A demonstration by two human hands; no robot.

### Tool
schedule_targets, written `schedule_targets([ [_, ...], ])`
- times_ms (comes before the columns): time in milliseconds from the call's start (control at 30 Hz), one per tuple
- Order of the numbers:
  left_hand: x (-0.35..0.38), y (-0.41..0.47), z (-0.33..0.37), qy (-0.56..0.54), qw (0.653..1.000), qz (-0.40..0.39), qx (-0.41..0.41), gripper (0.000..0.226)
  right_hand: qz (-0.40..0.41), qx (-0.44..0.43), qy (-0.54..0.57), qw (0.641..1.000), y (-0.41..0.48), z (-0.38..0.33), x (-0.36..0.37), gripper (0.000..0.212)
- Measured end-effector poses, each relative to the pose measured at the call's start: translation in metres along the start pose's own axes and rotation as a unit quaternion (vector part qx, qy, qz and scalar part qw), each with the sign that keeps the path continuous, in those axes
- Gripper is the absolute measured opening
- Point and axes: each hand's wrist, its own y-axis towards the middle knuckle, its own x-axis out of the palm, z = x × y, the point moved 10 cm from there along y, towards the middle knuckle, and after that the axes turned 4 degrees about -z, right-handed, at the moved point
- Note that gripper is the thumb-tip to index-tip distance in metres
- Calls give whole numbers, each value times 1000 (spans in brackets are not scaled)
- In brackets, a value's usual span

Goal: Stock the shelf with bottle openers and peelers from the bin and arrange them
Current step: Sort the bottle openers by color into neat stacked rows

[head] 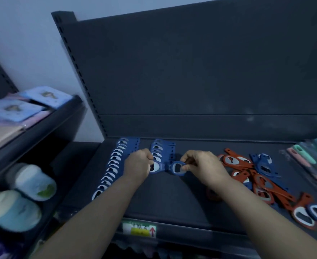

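On the shelf (172, 193), the right hand (204, 165) pinches a blue opener (178, 168) between thumb and fingers, just beside the short row (161, 152). The left hand (138, 163) curls at that row's front; I cannot tell if it grips. A long row (114, 163) lies to the left, a loose pile (262, 182) to the right.

My left hand (138, 164) curls over the end of the first blue opener (156, 168), so I cannot tell whether it grips. My right hand (204, 165) has fingers (187, 167) covering part of the second blue opener (176, 168), and its forearm hides some red openers (236, 161). At the right edge of the frame the peelers (307, 156) are smeared and cut off. The shelf label (139, 229) at bottom centre is unreadable.
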Motion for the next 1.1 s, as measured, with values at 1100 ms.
schedule_targets([
  [1100,-26,18,18,178,975,22,133,27,91,34,-130,987,19,-38,34,13],
])
